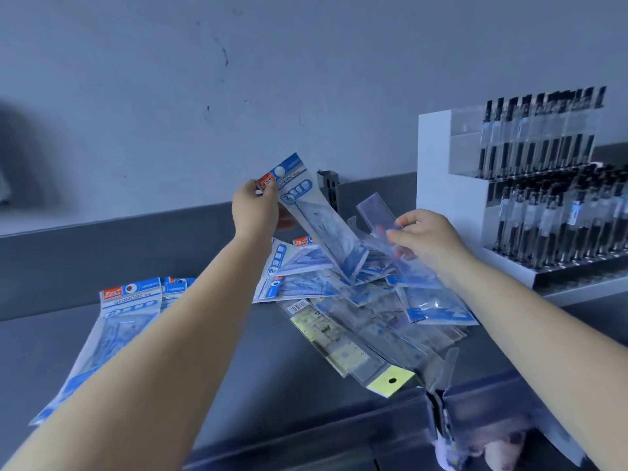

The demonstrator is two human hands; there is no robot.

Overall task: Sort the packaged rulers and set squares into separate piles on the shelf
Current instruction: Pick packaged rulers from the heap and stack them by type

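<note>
The fingers [268, 190] of the left hand [253, 212] are pinched around the top corner of a set square packet [306, 215], by its red and blue header card, and they hold it lifted and tilted so its lower end dips toward the heap. The right hand [430, 237] has its fingers curled onto a clear ruler sleeve [380, 217], thumb on the near side, and that sleeve stands slanted up above the pile, its top end pointing far and left.

Under both hands lies the mixed heap [356, 300] on the grey shelf [258, 368]: blue-printed set square packets overlap clear ruler sleeves in no order, some fanned toward the left hand, some slipping to the right under the right forearm. At the near edge of the heap a yellow ruler packet [343, 348] lies on a slant, its yellow hanging tab with a punched hole nearest to me.

To the left, well apart from the heap, is a separate pile of set square packets [119, 321], lying flat with their headers toward the far side; the left forearm crosses over its right edge.

On the far right of the shelf stands a white tiered display [438, 171] filled with rows of dark pens [543, 205]. Behind everything is a pale wall [238, 79] with a few scuff marks, and a dark grey back panel [102, 253] runs along the rear of the shelf.
</note>
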